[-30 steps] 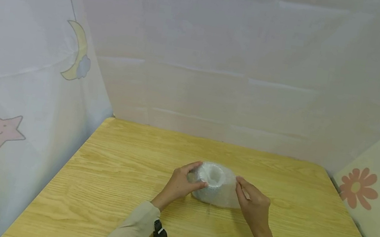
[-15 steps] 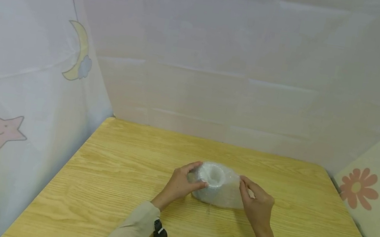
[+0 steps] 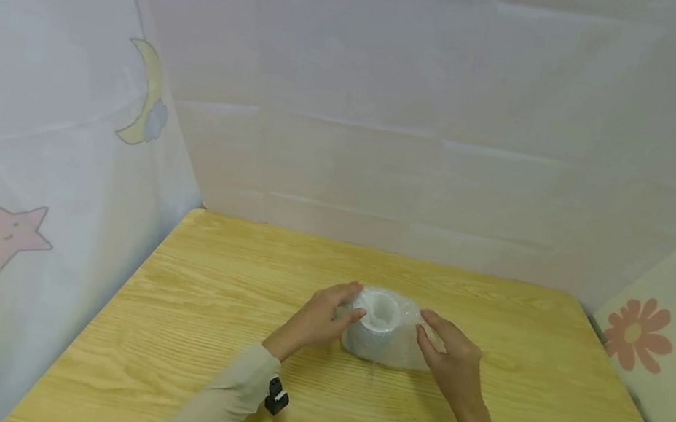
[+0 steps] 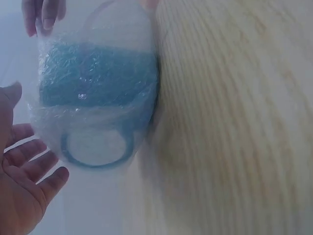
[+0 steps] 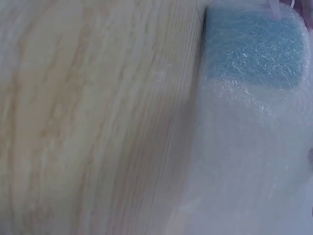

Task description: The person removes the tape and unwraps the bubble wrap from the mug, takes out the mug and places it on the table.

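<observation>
Mug (image 4: 100,76) in bubble wrap (image 3: 399,348): we judge it fragile (though cushioned), best cupped round its middle; left hand (image 3: 319,317) spread, right hand (image 3: 456,355) loosely parted.

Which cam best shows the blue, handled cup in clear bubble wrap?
Left wrist: blue cup body and loop handle both visible. Right wrist: body only, handle unseen. Head: small, from above, white round opening.
</observation>
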Demonstrator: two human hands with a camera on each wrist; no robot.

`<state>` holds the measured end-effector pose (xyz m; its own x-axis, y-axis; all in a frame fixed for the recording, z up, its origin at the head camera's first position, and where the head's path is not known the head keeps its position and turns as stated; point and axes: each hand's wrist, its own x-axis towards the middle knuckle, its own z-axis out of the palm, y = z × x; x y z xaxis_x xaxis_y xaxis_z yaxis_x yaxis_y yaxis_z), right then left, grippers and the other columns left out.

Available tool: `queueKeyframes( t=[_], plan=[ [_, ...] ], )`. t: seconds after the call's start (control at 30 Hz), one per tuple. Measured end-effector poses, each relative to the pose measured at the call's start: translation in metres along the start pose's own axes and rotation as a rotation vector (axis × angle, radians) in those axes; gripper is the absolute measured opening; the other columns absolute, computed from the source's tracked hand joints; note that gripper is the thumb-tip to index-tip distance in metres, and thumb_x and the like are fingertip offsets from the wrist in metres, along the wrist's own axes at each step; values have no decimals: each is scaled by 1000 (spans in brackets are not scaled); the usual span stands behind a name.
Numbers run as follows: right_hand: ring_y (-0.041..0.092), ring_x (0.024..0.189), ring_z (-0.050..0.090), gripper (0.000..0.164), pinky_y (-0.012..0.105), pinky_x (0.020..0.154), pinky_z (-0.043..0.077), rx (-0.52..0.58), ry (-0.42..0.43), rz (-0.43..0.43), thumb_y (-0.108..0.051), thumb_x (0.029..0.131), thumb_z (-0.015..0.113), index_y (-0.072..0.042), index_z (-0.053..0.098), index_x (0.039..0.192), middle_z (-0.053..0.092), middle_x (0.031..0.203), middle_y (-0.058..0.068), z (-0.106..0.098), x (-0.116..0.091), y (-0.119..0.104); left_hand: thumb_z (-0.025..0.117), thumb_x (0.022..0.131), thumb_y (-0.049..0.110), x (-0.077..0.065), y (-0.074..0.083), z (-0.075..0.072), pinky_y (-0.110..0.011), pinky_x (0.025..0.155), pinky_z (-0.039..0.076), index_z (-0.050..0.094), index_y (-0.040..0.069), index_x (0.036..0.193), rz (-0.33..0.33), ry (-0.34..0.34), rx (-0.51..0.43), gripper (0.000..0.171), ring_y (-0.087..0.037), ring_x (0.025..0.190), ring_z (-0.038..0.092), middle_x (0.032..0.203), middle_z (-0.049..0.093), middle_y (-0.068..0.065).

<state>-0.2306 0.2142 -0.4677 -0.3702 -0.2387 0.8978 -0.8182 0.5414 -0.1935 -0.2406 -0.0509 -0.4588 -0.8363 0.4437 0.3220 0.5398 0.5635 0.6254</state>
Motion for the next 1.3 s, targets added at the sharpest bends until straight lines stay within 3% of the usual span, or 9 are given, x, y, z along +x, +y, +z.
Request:
queueKeyframes(
  t=[0.23, 0.47, 0.67, 0.87, 1.13, 1.23, 1.3],
  plan=[
    [39, 97, 66, 36, 16, 95, 40, 16, -79, 20, -28, 97, 59, 4, 70, 111, 67, 113, 18, 1, 1, -4, 46, 105, 28, 7, 5, -8, -41, 102, 41, 51, 2, 139, 91, -32, 288, 43, -29, 128, 48, 141, 49, -16],
    [36, 97, 66, 36, 17, 96, 40, -22, -121, -54, -29, 100, 56, 2, 71, 110, 68, 112, 15, 1, 2, -6, 52, 102, 10, 13, 6, -14, -33, 100, 43, 54, 1, 136, 252, -76, 335, 36, -27, 126, 50, 137, 53, -15],
    [34, 97, 66, 36, 22, 96, 44, -50, -150, -97, -27, 101, 53, 3, 71, 110, 68, 110, 16, 2, 6, -7, 55, 99, 4, 22, 3, -18, -27, 97, 44, 60, 1, 129, 363, -107, 453, 31, -24, 122, 54, 135, 55, -14],
    [34, 100, 65, 39, 26, 94, 46, -60, -201, -68, -28, 102, 50, 4, 71, 109, 68, 111, 17, 4, 8, -9, 54, 99, 5, 29, 3, -18, -28, 97, 45, 63, 2, 126, 342, -125, 415, 28, -24, 120, 56, 132, 58, -14],
    [32, 96, 67, 25, 41, 78, 54, -98, -234, -97, -17, 97, 62, 4, 75, 96, 71, 101, 15, 3, 9, -11, 58, 97, 3, 29, 6, -16, -28, 94, 47, 69, 1, 117, 348, -84, 384, 23, -24, 113, 61, 124, 63, -12],
    [31, 95, 68, 14, 40, 77, 54, -100, -237, -85, -5, 84, 74, 4, 75, 95, 72, 99, 14, 1, 9, -11, 58, 96, 3, 28, 6, -15, -27, 92, 48, 69, 1, 115, 359, -61, 395, 22, -23, 110, 62, 122, 64, -12],
    [31, 92, 69, 23, 40, 75, 55, -102, -228, -87, 4, 72, 80, 4, 76, 94, 72, 97, 14, 1, 9, -12, 59, 96, 3, 28, 6, -14, -26, 91, 49, 70, 1, 114, 367, -49, 402, 21, -23, 109, 63, 121, 65, -12]
  ],
)
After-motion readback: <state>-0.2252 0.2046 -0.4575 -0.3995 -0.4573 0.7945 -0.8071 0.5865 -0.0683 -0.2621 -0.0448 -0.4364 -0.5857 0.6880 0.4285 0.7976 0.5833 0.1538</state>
